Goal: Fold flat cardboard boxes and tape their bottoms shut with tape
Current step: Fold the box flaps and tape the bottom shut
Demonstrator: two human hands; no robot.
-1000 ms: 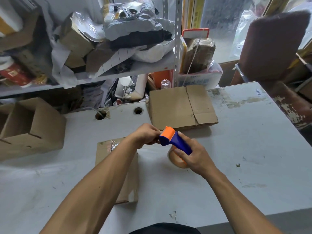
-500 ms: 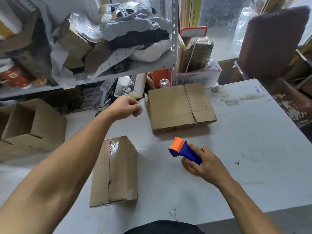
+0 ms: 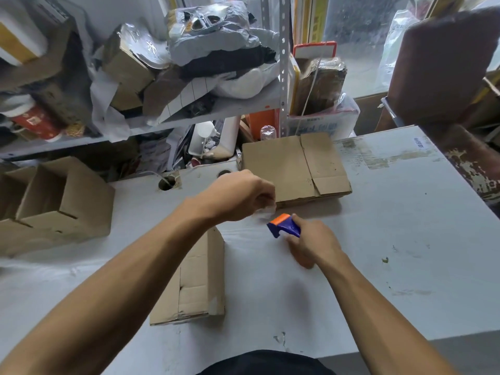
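My right hand [image 3: 311,244] grips a blue and orange tape dispenser [image 3: 284,226] just above the grey table [image 3: 392,239]; its roll is hidden under the hand. My left hand [image 3: 240,196] hovers just left of the dispenser's orange head, fingers curled and pinching a blurred scrap of clear tape [image 3: 263,212]. A folded cardboard box [image 3: 197,280] lies on its side under my left forearm, tape along its seam. A stack of flat cardboard boxes [image 3: 292,166] sits at the table's back edge.
Open assembled cardboard boxes [image 3: 59,201] stand at the left. A cluttered metal shelf [image 3: 189,77] rises behind the table. Two cable holes [image 3: 167,182] pierce the tabletop near the back. A dark brown chair [image 3: 446,63] is at the right.
My left hand went out toward the shelf and has come back beside the dispenser's head. My right hand lowered the dispenser toward the table and shifted slightly.
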